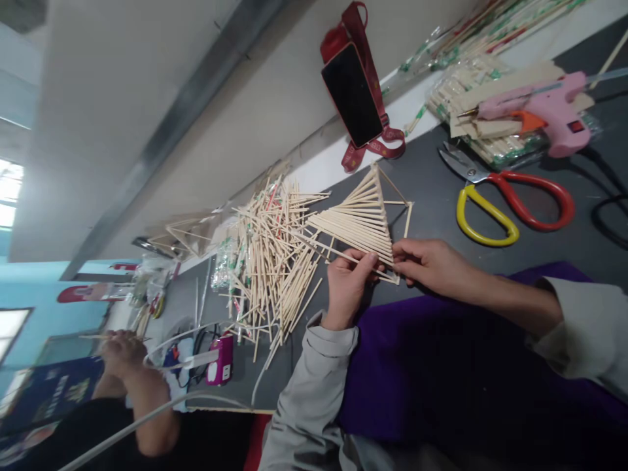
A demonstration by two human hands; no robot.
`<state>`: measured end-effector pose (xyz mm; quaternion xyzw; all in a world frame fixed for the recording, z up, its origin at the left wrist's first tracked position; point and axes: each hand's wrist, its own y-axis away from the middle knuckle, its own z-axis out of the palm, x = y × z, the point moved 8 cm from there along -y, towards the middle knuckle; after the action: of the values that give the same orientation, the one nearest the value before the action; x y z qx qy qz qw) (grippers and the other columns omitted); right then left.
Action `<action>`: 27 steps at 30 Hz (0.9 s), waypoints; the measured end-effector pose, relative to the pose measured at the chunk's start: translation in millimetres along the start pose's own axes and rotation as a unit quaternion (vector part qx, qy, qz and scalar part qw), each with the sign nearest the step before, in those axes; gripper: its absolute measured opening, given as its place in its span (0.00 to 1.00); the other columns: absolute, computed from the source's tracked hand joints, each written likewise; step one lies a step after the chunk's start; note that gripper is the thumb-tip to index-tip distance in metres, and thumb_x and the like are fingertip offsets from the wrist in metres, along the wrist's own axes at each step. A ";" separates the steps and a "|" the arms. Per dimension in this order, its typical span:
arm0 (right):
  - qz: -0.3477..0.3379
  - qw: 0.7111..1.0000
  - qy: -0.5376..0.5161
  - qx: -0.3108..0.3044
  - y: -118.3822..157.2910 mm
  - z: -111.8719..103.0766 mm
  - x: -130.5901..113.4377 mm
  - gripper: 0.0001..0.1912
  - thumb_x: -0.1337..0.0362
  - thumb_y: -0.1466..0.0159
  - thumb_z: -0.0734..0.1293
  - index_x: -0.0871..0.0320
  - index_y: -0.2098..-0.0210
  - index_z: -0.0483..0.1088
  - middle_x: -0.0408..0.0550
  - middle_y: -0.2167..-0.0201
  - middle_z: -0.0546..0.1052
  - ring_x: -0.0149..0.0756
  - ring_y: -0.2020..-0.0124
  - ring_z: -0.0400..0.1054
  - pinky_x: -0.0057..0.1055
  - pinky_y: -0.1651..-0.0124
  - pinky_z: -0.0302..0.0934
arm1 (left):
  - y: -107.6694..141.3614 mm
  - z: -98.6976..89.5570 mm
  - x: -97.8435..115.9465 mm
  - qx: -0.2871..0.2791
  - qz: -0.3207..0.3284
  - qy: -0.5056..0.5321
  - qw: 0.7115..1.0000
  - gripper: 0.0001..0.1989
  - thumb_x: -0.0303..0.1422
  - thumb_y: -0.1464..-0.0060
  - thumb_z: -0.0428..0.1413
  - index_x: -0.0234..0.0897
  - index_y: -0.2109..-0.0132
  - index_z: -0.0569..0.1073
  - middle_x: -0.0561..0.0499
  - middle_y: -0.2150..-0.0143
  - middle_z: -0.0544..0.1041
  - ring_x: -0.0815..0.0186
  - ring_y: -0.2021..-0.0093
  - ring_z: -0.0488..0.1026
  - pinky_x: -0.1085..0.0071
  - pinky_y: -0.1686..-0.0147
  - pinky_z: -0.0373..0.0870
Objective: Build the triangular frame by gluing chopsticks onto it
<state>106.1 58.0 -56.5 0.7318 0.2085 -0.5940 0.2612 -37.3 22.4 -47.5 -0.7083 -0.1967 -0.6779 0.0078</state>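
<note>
A frame built of thin wooden sticks (360,219), with a fanned, slatted face, rests on the dark table in front of me. My left hand (350,281) grips its near edge, the thumb lying over the lowest sticks. At the near right corner, my right hand (424,261) pinches the frame between thumb and fingers. Whether a loose stick is also in that pinch is hidden. Left of the frame lies a big heap of loose wooden sticks (269,255), some touching its left end.
Scissors (483,190) with red and yellow handles lie at right. Beyond them, a pink glue gun (544,111) rests on bagged sticks. A phone (352,95) leans at the back with a red lanyard. At left, a co-worker's hands (122,353) hold a stick near a magenta power box (220,360).
</note>
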 end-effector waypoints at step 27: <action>-0.002 1.000 0.006 0.009 -1.1 -2.8 -3.2 0.07 0.64 0.39 0.63 0.59 0.64 0.71 0.41 0.76 0.72 0.30 0.76 0.68 0.26 0.71 0.58 | -3.1 -1.3 0.1 0.004 0.005 0.006 1.000 0.15 0.39 0.53 0.66 0.33 0.70 0.73 0.49 0.76 0.79 0.70 0.77 0.74 0.76 0.76 0.71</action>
<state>106.9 60.6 -53.1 0.7375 0.2060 -0.5918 0.2517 -39.4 24.9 -48.1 -0.7053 -0.1956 -0.6812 0.0156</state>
